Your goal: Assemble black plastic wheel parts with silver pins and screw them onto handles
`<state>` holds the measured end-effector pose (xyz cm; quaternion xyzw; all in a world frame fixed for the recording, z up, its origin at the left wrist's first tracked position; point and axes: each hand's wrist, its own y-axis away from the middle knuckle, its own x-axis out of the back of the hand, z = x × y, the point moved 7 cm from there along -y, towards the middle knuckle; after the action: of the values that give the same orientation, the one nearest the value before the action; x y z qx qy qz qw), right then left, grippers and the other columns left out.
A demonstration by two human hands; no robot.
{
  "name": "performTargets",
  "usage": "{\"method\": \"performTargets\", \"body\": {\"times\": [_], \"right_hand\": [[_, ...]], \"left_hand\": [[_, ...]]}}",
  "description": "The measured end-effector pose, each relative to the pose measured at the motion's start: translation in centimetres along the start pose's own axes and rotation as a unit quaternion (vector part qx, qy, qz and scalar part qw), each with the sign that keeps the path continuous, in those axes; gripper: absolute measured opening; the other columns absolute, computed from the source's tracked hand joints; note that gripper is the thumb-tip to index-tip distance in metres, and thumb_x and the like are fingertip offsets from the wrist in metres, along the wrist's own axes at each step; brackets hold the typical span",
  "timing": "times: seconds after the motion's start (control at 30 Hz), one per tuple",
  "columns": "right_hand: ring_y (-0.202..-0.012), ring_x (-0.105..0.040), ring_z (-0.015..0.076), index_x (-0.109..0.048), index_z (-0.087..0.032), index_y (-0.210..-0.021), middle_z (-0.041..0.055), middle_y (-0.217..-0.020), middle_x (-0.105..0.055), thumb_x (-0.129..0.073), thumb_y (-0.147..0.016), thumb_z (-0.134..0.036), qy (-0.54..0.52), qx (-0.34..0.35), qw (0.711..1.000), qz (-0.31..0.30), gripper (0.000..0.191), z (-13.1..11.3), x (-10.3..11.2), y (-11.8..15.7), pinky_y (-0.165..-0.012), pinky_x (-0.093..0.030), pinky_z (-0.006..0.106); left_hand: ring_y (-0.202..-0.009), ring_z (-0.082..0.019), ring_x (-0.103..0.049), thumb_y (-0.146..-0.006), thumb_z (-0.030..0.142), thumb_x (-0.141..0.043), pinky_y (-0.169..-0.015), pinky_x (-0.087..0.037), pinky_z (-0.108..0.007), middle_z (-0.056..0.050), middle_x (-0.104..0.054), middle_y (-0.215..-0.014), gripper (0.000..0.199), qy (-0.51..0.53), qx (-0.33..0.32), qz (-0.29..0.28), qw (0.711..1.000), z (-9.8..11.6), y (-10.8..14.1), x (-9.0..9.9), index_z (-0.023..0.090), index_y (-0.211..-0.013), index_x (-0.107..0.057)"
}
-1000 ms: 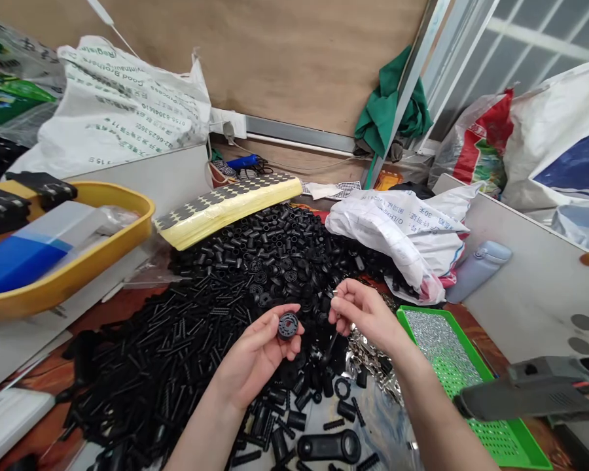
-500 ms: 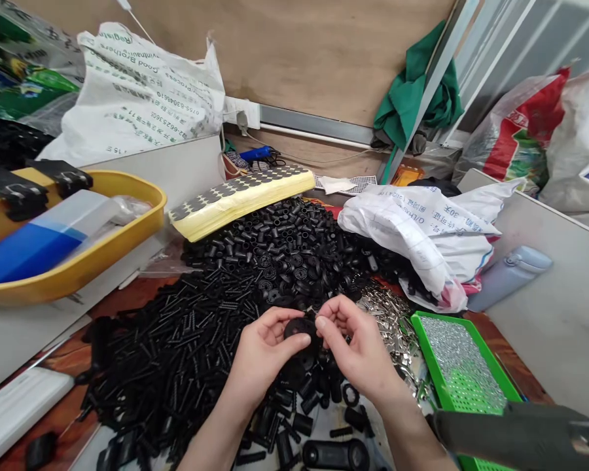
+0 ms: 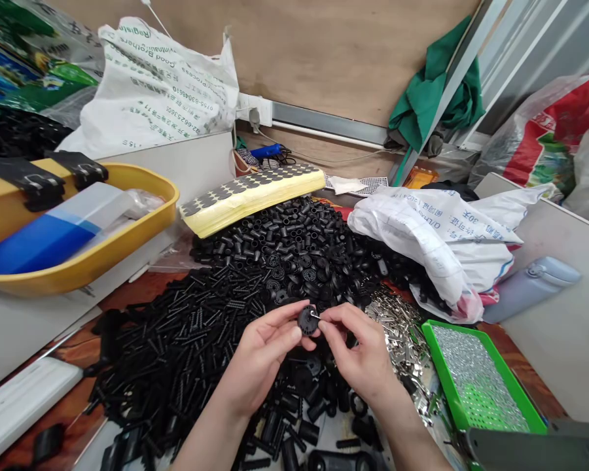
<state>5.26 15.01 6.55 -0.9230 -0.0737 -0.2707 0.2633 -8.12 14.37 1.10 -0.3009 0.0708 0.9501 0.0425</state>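
My left hand [image 3: 260, 358] grips a small round black plastic disc [image 3: 307, 320] between thumb and fingers, its slotted face toward me. My right hand [image 3: 358, 347] pinches a tiny silver metal pin [image 3: 315, 315] against the disc's face. Below the hands lies a heap of black ribbed rods [image 3: 177, 347], and black plastic bushings [image 3: 285, 242] are piled beyond them. Loose silver metal clips [image 3: 397, 333] lie just right of my right hand.
A green tray of small silver parts [image 3: 476, 373] stands to the right, and a grey tool [image 3: 535, 448] intrudes at the bottom right. A yellow tub [image 3: 78, 229] sits at the left. White sacks [image 3: 432, 242] and a sheet of black round pads [image 3: 250, 196] lie beyond the heaps.
My hands have come together at the disc, and my right hand now presses the silver pin to it. The disc has turned to show its face. The view has shifted, moving the scene rightward.
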Motion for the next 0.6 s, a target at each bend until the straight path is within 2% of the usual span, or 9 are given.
{"method": "performTargets", "body": {"times": [0.17, 0.43, 0.6], "right_hand": [[-0.070, -0.058, 0.0147, -0.061, -0.021, -0.081, 0.0015, -0.078, -0.064, -0.052, -0.087, -0.015, -0.029, -0.011, 1.000, 0.001, 0.012, 0.1, 0.1, 0.0, -0.063, -0.044, 0.025], [-0.068, -0.053, 0.0147, -0.060, -0.021, -0.071, 0.0006, -0.072, -0.059, -0.053, -0.084, -0.013, -0.030, -0.026, 0.999, -0.028, 0.017, -0.1, -0.2, 0.0, -0.063, -0.042, 0.026], [-0.062, -0.051, 0.0130, -0.061, -0.020, -0.069, -0.0012, -0.066, -0.057, -0.057, -0.079, -0.015, -0.074, -0.087, 0.992, -0.058, 0.012, 0.4, -0.6, 0.2, -0.058, -0.040, 0.024]], "left_hand": [[-0.064, -0.016, -0.059, -0.074, 0.025, -0.073, -0.055, -0.044, -0.025, -0.006, -0.069, -0.070, 0.034, 0.034, 0.000, -0.027, 0.999, 0.1, 0.0, -0.2, 0.013, -0.106, -0.071], [-0.055, -0.014, -0.055, -0.080, 0.037, -0.066, -0.047, -0.037, -0.023, -0.007, -0.064, -0.068, 0.036, 0.037, 0.025, -0.046, 0.998, -0.6, -0.3, -0.3, 0.009, -0.102, -0.072], [-0.048, -0.011, -0.050, -0.084, 0.045, -0.061, -0.044, -0.031, -0.022, -0.003, -0.060, -0.057, 0.041, 0.013, 0.032, -0.027, 0.999, -1.0, -0.3, -0.3, 0.010, -0.100, -0.072]]}}
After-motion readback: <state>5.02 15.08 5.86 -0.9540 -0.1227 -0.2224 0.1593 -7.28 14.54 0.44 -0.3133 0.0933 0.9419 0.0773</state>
